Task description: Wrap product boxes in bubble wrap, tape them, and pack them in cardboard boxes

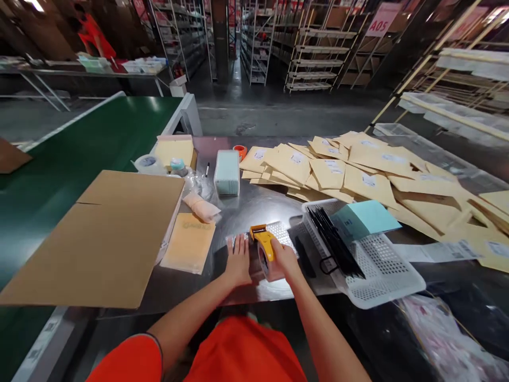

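On the steel table (260,204), at lower centre, your right hand (285,261) grips the yellow tape dispenser (270,248) by the bubbled plastic (283,233) — keep it level — while your left hand (238,266) lies flat; press steadily.

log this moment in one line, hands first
left hand: palm down at clear plastic | right hand: holding yellow tape dispenser | right of hands: white basket, black items inside | left: cardboard sheet

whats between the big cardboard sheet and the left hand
In the head view, a flat tan packet lies between the cardboard sheet and the left hand, then a bare strip of metal table next to the hand.
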Tool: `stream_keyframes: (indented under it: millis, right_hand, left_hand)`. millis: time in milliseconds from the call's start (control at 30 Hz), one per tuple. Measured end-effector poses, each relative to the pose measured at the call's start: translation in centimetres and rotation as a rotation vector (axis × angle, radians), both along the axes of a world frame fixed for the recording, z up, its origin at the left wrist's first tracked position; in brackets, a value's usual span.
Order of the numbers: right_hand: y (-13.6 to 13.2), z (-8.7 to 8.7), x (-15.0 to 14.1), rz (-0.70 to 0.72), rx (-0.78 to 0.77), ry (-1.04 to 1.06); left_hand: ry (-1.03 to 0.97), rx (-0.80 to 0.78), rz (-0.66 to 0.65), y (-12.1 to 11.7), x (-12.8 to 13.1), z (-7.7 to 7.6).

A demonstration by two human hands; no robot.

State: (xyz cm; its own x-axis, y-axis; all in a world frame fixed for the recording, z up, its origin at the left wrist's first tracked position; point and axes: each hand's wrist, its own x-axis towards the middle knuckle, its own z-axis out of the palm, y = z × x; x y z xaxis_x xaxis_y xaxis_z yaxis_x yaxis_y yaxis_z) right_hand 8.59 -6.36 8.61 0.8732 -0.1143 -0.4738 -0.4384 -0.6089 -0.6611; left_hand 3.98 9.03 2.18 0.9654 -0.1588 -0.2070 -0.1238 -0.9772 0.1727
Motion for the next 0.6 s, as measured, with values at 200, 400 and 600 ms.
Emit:
stream_keyframes:
  millis: [200,400,600]
  right_hand:
    - [-1.7,-0.8,-2.1,0.006,0.073,-0.020]
    - [-8.4,-4.1,-16.2,-0.069,0.151,-0.120]
    - [-12.1,-11.0,-26.5,-0.215,0.346,-0.131]
  left_hand:
    - [-0.018,0.140,0.060,-1.5,-0.2,0.1]
    - [-0.004,0.058,0.075,-1.4,-0.5,0.7]
    - [0.086,-0.079,0.079,1.0,3.2,1.6]
